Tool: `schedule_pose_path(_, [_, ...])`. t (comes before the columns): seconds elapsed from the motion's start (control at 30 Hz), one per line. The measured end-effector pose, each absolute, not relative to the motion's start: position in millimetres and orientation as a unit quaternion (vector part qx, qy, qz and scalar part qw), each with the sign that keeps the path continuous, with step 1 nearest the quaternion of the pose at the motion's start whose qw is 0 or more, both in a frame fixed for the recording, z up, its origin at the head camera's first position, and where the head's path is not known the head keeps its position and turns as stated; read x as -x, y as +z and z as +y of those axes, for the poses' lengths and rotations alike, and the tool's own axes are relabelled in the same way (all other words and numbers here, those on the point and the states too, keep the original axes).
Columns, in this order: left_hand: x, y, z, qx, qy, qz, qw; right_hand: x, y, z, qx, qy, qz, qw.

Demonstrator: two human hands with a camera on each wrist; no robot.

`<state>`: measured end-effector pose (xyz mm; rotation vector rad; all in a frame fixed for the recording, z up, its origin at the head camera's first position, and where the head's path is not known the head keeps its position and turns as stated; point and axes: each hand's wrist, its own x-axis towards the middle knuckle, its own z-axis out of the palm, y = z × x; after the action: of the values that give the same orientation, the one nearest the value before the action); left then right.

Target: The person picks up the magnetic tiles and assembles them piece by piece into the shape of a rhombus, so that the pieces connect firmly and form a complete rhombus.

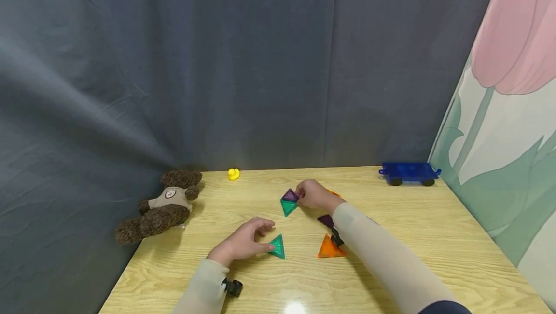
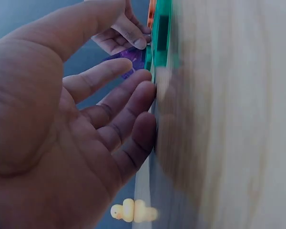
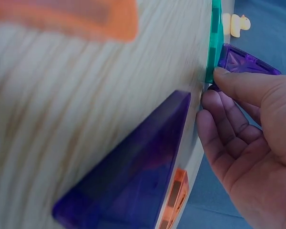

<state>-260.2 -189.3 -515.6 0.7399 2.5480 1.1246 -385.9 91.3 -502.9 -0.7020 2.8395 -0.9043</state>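
Note:
My right hand (image 1: 316, 195) pinches a purple triangular magnetic tile (image 3: 248, 63) between thumb and fingers. That tile stands raised off the table, its lower edge along a flat green triangular tile (image 1: 288, 207). My left hand (image 1: 242, 243) hovers low over the table with fingers loosely bent and nothing in its grasp. The left thumb overlaps another green triangular tile (image 1: 279, 247) in the head view; whether it touches is unclear. Under the right forearm lies a second purple tile (image 3: 133, 171), partly hidden in the head view, with an orange triangular tile (image 1: 329, 248) nearer me.
Another orange tile (image 1: 333, 192) lies behind the right hand, mostly covered. A brown teddy bear (image 1: 169, 198) lies at the table's left edge. A yellow toy duck (image 1: 233, 174) and a blue wheeled toy wagon (image 1: 409, 172) stand along the back, before a dark curtain (image 1: 260, 87).

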Motion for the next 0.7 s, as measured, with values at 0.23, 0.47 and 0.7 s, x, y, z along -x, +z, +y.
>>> schedule_pose_path(0.23, [255, -517, -181, -0.257, 0.374, 0.880, 0.139, 386, -506, 97, 0.223, -0.288, 0.930, 0.044])
schedule_pose_path(0.47, [254, -520, -177, -0.262, 0.377, 0.877, 0.141, 381, -502, 101, 0.218, -0.290, 0.931, 0.045])
schedule_pose_path(0.7, [254, -521, -175, -0.268, 0.375, 0.876, 0.140, 382, -501, 106, 0.219, -0.288, 0.931, 0.046])
